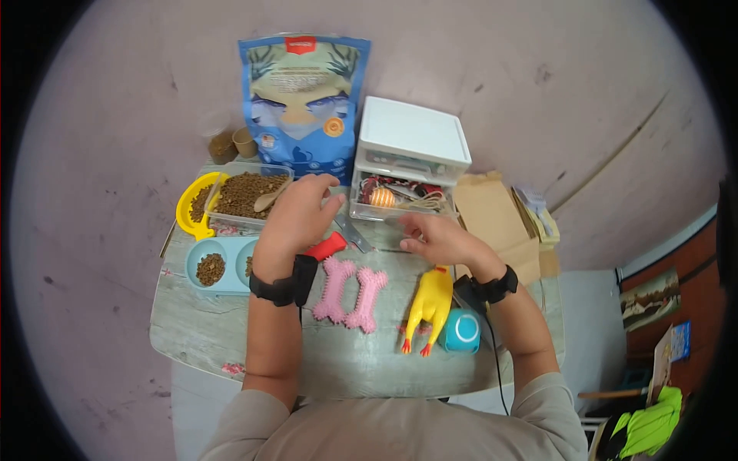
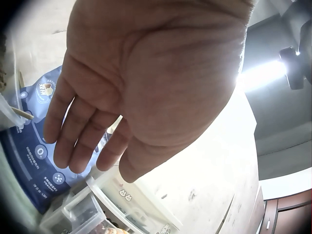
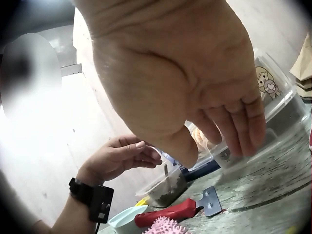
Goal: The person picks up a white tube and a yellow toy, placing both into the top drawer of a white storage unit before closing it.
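Note:
My left hand [image 1: 298,219] hovers with relaxed fingers beside a clear tub of kibble [image 1: 250,188] and in front of the blue pet food bag [image 1: 304,107]. Its palm [image 2: 146,83] is bare in the left wrist view. My right hand [image 1: 442,240], also holding nothing, has its fingertips right by the pulled-out lower drawer [image 1: 400,215] of a small white drawer unit [image 1: 415,134]. Inside that drawer lie an orange striped ball [image 1: 382,197] and rope toys. Between the hands is a red-handled tool [image 3: 168,213] with a flat grey head [image 3: 210,201].
Two pink spiky bone toys [image 1: 365,300] lie mid-table. A yellow rubber chicken [image 1: 432,300] and a turquoise cup [image 1: 461,332] sit under my right forearm. Left are a blue double bowl [image 1: 219,244] and yellow bowl [image 1: 184,207]; brown paper bags [image 1: 496,223] lie right.

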Demonstrator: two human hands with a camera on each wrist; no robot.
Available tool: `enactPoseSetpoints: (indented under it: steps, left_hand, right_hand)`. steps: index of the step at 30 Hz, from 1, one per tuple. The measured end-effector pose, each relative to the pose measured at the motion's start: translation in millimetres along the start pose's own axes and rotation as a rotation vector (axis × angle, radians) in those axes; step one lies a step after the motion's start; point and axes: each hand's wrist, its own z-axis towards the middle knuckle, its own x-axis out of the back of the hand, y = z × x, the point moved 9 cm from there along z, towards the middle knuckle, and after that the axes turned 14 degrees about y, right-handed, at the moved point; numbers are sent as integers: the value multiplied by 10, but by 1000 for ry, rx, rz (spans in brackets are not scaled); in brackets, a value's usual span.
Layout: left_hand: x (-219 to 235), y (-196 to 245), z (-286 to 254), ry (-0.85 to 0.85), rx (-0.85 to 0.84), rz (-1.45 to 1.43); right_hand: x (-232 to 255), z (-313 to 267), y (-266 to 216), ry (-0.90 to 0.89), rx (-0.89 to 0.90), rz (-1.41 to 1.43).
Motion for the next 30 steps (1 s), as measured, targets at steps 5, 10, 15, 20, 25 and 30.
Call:
enactPoseSetpoints:
  steps: [5, 10, 15, 20, 25, 30]
  left_hand:
    - [-17, -85, 16, 9, 10, -7]
    - [-111, -97, -20, -118, 54, 47]
    - [-58, -134, -30, -79, 50, 63]
    - [-97, -158, -47, -96, 46, 72]
    - [-55, -180, -44, -63, 30, 95]
    - [-73, -188, -58, -83, 50, 93]
  right_hand:
    - [82, 251, 178, 117, -33, 4]
    - [142, 315, 273, 412, 135, -87]
    - [-17, 214, 189, 246, 66, -108]
    - [-456, 210, 593, 85, -655, 915]
    - [-746, 318, 786, 123, -859, 1553]
    - [-825, 380, 897, 142, -841, 1690]
